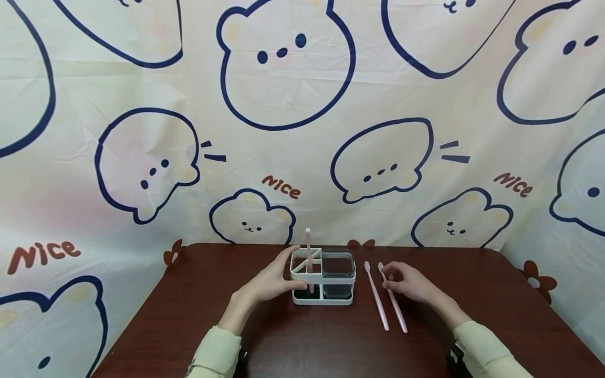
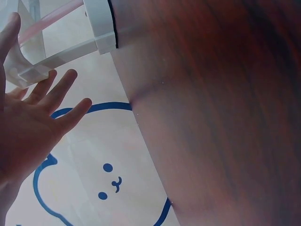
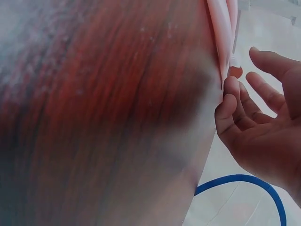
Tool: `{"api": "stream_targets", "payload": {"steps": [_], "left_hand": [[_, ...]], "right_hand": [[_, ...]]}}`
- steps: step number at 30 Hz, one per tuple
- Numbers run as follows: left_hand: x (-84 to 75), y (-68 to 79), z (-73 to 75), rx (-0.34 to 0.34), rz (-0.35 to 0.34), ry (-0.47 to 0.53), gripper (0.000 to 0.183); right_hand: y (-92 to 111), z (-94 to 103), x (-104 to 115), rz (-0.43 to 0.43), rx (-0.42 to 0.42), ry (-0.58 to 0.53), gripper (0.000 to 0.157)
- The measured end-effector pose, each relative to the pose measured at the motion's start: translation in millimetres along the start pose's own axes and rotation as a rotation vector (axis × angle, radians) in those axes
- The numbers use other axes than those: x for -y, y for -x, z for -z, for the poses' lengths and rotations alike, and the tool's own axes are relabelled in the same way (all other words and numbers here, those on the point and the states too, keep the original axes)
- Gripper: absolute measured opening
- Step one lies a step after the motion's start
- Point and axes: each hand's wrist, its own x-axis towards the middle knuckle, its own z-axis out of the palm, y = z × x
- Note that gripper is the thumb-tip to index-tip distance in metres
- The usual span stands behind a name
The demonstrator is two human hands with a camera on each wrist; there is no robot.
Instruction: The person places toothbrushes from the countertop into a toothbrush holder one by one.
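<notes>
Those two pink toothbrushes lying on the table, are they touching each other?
Apart. The head view shows it: brown table is visible in the gap between the left toothbrush and the right toothbrush.

The head view is taken from above the tabletop (image 1: 323, 341), directed forward and down, with the far edge included. Both wrist views are taken at close range, with a tabletop edge set obliquely. The holder (image 1: 323, 281) is shared by head and left wrist; toothbrushes (image 1: 376, 297) are shared by head and right wrist.
</notes>
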Motion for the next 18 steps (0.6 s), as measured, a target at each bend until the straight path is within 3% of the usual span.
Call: {"api": "stream_targets", "payload": {"steps": [18], "left_hand": [[-0.2,0.0,-0.1,0.003,0.003,0.013,0.096]], "right_hand": [[-9.7,-3.5,-0.7,-0.123,0.105,0.01,0.033]]}}
